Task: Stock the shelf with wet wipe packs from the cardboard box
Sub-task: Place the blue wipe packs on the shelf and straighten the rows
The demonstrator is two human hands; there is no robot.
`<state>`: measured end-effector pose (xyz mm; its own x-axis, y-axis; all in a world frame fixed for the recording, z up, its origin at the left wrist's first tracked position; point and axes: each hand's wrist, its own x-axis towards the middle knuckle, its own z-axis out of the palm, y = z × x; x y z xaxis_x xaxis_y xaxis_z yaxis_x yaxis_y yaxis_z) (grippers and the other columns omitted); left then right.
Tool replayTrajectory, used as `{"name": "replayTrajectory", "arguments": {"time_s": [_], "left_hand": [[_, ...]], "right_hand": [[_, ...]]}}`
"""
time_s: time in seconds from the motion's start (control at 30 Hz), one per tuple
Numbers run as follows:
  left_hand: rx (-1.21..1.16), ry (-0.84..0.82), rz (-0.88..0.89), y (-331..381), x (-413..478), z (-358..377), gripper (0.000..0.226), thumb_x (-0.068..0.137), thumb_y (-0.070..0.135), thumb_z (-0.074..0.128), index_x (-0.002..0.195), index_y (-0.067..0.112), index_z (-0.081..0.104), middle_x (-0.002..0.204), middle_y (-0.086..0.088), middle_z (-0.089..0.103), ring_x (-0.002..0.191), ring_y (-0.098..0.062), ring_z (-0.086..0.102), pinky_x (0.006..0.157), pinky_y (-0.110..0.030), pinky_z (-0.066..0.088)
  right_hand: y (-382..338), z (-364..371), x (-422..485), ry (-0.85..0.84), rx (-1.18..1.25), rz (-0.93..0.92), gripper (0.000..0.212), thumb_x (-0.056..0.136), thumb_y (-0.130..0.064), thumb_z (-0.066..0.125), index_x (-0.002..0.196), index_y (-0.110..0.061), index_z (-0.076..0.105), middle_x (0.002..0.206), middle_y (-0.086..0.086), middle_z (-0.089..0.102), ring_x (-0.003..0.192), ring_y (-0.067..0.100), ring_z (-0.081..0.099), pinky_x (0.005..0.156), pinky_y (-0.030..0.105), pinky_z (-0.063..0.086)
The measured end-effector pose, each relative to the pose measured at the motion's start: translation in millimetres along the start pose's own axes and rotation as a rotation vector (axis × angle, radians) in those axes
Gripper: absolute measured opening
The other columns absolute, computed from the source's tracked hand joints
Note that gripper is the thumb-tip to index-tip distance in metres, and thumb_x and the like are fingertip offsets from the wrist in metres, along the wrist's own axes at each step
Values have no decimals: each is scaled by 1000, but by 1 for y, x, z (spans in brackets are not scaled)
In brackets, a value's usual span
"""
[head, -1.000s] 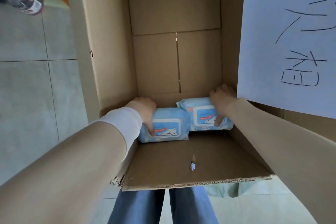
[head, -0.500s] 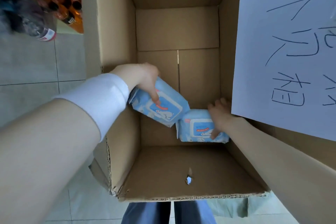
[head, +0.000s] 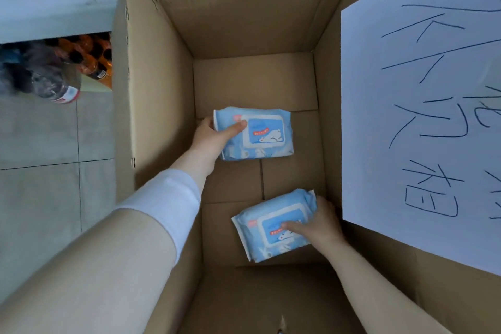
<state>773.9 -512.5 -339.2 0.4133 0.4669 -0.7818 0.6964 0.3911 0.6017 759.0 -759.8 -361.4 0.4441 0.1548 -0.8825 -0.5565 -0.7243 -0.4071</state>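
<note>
An open cardboard box (head: 151,106) fills the middle of the view, seen from above. My left hand (head: 210,137) grips a light blue wet wipe pack (head: 260,134) by its left end, thumb on top, inside the box. My right hand (head: 317,225) holds a second blue wet wipe pack (head: 267,228) near the box's right wall, thumb across its label. Both packs carry a polar bear picture. No other packs show in the box.
A white paper sheet (head: 423,106) with handwritten strokes covers the box's right flap. At the left a pale shelf board (head: 54,11) hangs over bottles with orange and dark contents (head: 89,59). Grey floor tiles (head: 40,184) lie below the shelf.
Both hands lifted their packs off the near end of the box. The left pack went up and farther away; the right pack rose and tilted. The view shifted to show the shelf.
</note>
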Motion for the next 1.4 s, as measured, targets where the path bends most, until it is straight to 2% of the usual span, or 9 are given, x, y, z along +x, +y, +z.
{"name": "replayTrajectory", "arguments": {"time_s": [0.27,0.33,0.5,0.57,0.7,0.77,1.03,1.2,1.4], "left_hand": [[-35,90,1,-5,5,12,62,65,22,84,118,7,55,112,-8,67,97,-22,67,85,-42,55],[-20,131,52,-3,-5,11,62,64,24,84,116,10,54,111,-5,66,97,-20,66,84,-41,56],[-79,146,228,31,-59,-18,50,63,26,84,103,20,54,93,8,69,83,-9,69,63,-26,56],[-154,118,292,55,-91,-42,33,66,25,82,89,26,60,79,12,73,73,-8,71,52,-22,54],[-259,52,370,102,-170,-109,31,64,31,80,91,25,67,92,6,74,86,-13,71,70,-32,58],[-303,55,425,125,-217,-148,47,61,32,81,104,22,65,105,1,71,97,-16,68,84,-36,55],[-511,81,654,166,-367,-339,33,75,18,73,105,13,61,100,-2,73,95,-20,69,75,-35,57],[-566,147,732,149,-446,-477,37,64,29,73,99,24,63,96,6,74,93,-13,70,72,-31,58],[-691,290,748,145,-488,-615,57,72,22,70,125,6,53,121,-12,63,109,-27,63,91,-48,51]], "right_hand": [[10,8,0,-131,220,185,43,58,-13,88,95,-15,66,87,-1,73,73,10,70,60,22,55],[5,12,-9,-148,269,192,36,59,-13,88,88,-16,67,72,-7,74,64,7,71,51,19,53],[-12,17,-53,-101,391,169,30,63,-11,85,84,-17,66,75,-5,71,63,7,70,45,17,51],[-22,11,-82,-80,453,142,37,59,-10,86,90,-15,68,81,0,74,71,13,73,54,22,56],[-55,-7,-157,-115,537,13,64,49,-19,82,110,-10,64,105,13,72,94,30,70,82,42,57],[-78,-12,-199,-165,572,-81,61,54,-17,79,112,-9,63,110,15,70,95,31,69,76,40,59],[-190,64,-366,-335,551,-366,32,70,-16,72,101,-21,71,108,9,72,97,25,70,68,30,58],[-237,165,-450,-444,455,-383,48,71,-14,69,117,-6,59,112,16,69,98,30,69,66,30,58],[-314,276,-522,-508,297,-484,52,66,-18,70,115,-3,60,104,14,72,90,27,72,61,27,58]]}}
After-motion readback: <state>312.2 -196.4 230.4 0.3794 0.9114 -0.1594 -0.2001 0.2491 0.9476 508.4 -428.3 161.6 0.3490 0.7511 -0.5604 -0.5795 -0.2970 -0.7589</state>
